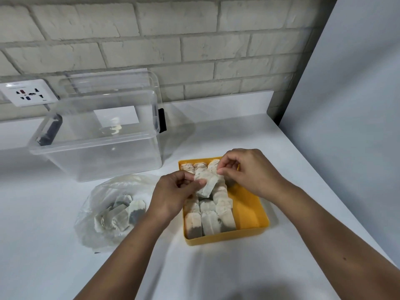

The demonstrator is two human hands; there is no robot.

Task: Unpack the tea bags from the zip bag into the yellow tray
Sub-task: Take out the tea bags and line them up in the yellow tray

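Yellow tray [252,210]: flat on the white counter [216,269]. The strip along its right side is bare yellow.
Tea bags in tray [211,217]: overlapping rows that pretty much fill the tray's left and middle, from far rim to near rim.
Held tea bag [206,185]: up in the air over the tray's far-left part, tilted, with both hands on it.
Left hand [173,197]: comes in over the tray's left rim with the forearm angled up from the near side. The thumb and curled fingers pinch the bag's left edge.
Right hand [249,172]: reaches over the tray's far-right corner with the wrist bent. The thumb and forefinger pinch the bag's upper right corner, and the other fingers are loosely curled.
Zip bag [101,198]: crumpled clear plastic just left of the tray, with more tea bags [121,213] piled inside.
Clear storage box [97,146]: on the counter past the tray's far-left corner, black latches on its ends.
Wall socket [28,93]: on the brick wall, way off to the tray's far left.
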